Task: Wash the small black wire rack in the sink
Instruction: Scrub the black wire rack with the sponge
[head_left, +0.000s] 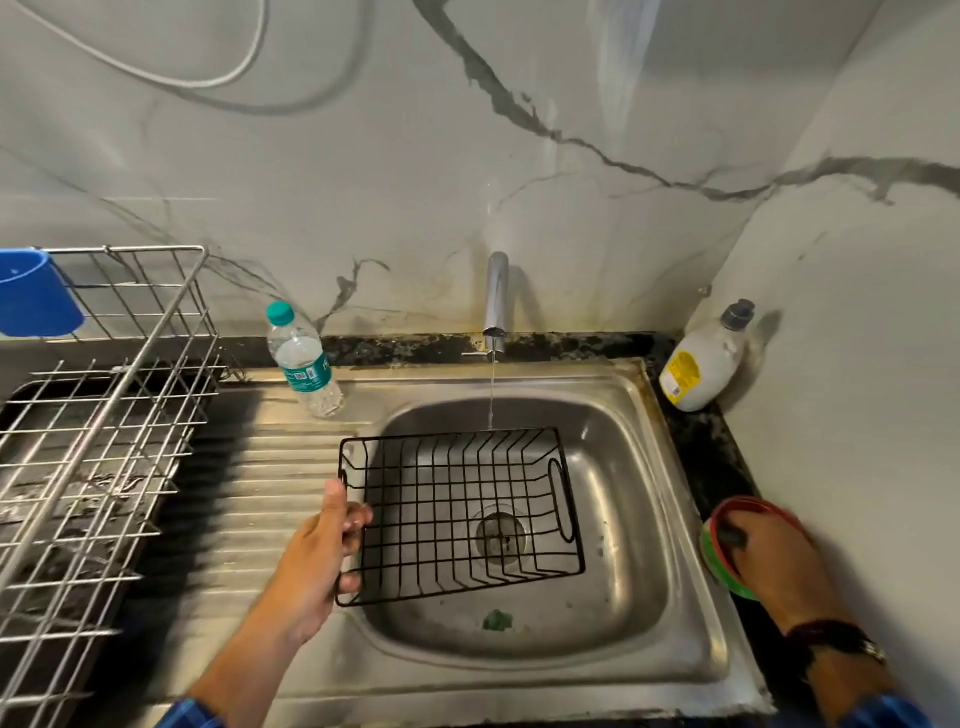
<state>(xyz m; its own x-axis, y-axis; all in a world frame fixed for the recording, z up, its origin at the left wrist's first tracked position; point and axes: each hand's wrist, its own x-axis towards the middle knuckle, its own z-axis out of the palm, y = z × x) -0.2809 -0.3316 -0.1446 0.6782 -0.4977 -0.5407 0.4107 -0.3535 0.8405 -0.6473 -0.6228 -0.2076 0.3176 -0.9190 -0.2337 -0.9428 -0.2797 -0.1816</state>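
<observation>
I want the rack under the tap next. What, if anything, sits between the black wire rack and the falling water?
Nothing visible does. The left hand holds the black wire rack over the sink, and the thin stream from the tap already falls at its far rim.

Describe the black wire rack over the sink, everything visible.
The small black wire rack is a shallow rectangular basket of thin, dark-coated wire in a grid, with a loop handle at each short end. It is held tilted over the steel sink basin, above the drain. The left hand grips its left end. The thin tap stream falls by its far rim.
</observation>
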